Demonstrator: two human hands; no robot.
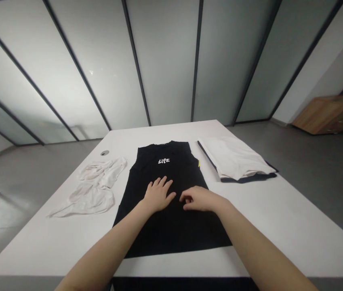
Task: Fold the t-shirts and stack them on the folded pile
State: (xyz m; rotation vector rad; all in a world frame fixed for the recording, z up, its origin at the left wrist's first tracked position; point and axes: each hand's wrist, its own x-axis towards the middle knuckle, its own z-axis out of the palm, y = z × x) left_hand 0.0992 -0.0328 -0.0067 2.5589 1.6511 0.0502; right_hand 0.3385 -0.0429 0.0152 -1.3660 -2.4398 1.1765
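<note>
1. Room: a wall of frosted glass panels (165, 64) in dark frames leans across the top of the view, and a grey floor (316, 161) spreads on both sides. A wooden cabinet (329, 115) stands far off to the right, partly cut off by the frame edge.
2. Table: a long white table (280, 226) fills the lower middle, its near edge crossing the bottom of the view.
3. Main garment: a black sleeveless shirt (168, 238) lies flat and lengthwise at the table's centre, its neckline toward the far edge and a white "LIFE" print (163, 161) on its upper chest. Its hem lies near the table's near edge.
4. Other cloth: to the right, a folded white garment (234, 157) sits on something dark that shows only along its edges. To the left lies a crumpled white cloth (91, 192), its shape too bunched to identify, well apart from the shirt.
5. Left hand: the left hand (159, 195) rests palm-down on the shirt's middle, fingers spread and released — nothing is gripped.
6. Right hand: the right hand (198, 200) sits just beside the left on the shirt, its fingers (186, 199) curled down against the fabric. Black cloth hides any small fold there, so I cannot tell whether it is pinching the shirt or only touching it.
</note>
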